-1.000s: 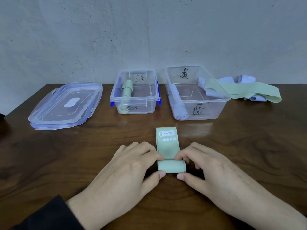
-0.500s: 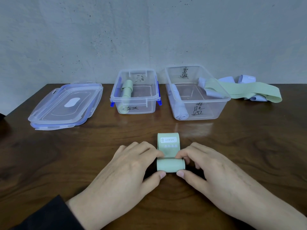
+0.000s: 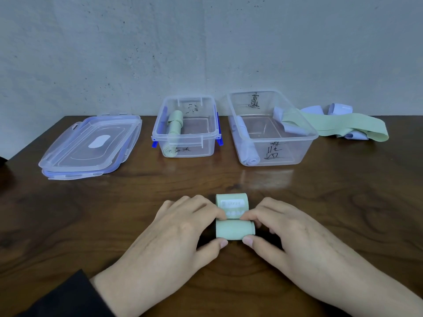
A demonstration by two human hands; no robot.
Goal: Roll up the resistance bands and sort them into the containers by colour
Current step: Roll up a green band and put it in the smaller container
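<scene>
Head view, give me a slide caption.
Both hands, left hand and right hand, roll a green band before two clear containers.

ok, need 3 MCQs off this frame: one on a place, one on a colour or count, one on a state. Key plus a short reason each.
1. Where do the two lids lie?
A. left of both containers
B. between the containers
C. on the larger container

2. What colour is the rolled band in the smaller container?
A. lilac
B. pale green
C. black

3. What state is the green band under the hands in?
A. flat and unrolled
B. partly rolled, labelled tail still flat
C. fully rolled inside a container

Key: 1 A, the lids sit stacked on the table's left side. 2 B, a pale green roll lies inside. 3 B, the left hand and right hand hold a roll while its tail lies beyond.
</scene>
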